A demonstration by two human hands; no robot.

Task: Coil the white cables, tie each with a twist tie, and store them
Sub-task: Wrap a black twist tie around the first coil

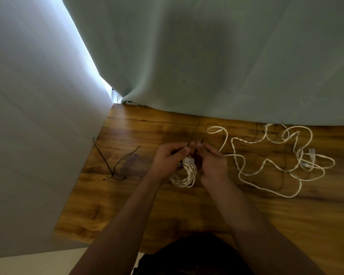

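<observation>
A coiled white cable [184, 175] hangs between my hands above the wooden table [127, 205]. My left hand [170, 158] grips the top of the coil and pinches one end of a thin dark twist tie [195, 133] that sticks up and away. My right hand [212, 161] pinches the tie's other end close beside it. The tie's middle is hidden behind my fingers. A loose, tangled white cable [270, 159] sprawls over the table to the right, with clear plugs near its right side.
Several spare dark twist ties [112, 165] lie on the table to the left. A pale curtain [226, 66] hangs along the table's far edge, and a grey wall panel [38, 135] borders the left side.
</observation>
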